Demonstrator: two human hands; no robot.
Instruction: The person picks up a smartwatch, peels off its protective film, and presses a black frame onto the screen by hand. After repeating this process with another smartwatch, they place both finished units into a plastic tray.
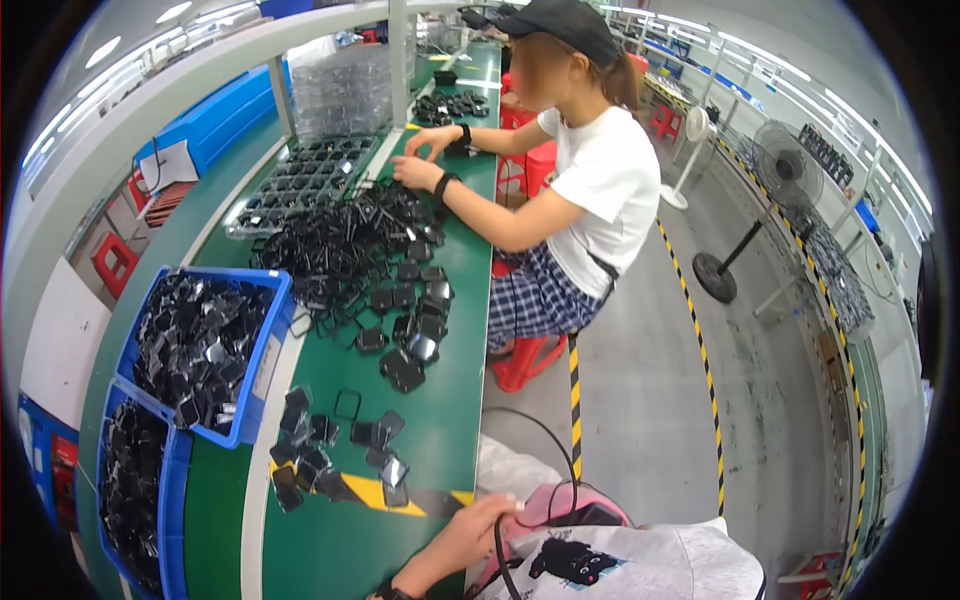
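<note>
My left hand [468, 535] is low in the view, at the near right edge of the green table [350, 560]. Its fingers are bent together beside a black cable [500, 545] and a pink item [540, 505] on my lap; what they grip, if anything, is hidden. A dark band is partly visible at that wrist. No part of my right hand shows. Ahead of the left hand lie loose dark flat squares [310, 462] and a thin black square frame [347, 404].
Two blue bins [262, 395] of dark pieces stand along the left. A large heap of black frames [345, 240] covers mid-table, before a clear compartment tray [318, 165]. A co-worker [610, 190] sits at the right edge, both hands near the heap. Fans [715, 278] stand farther right.
</note>
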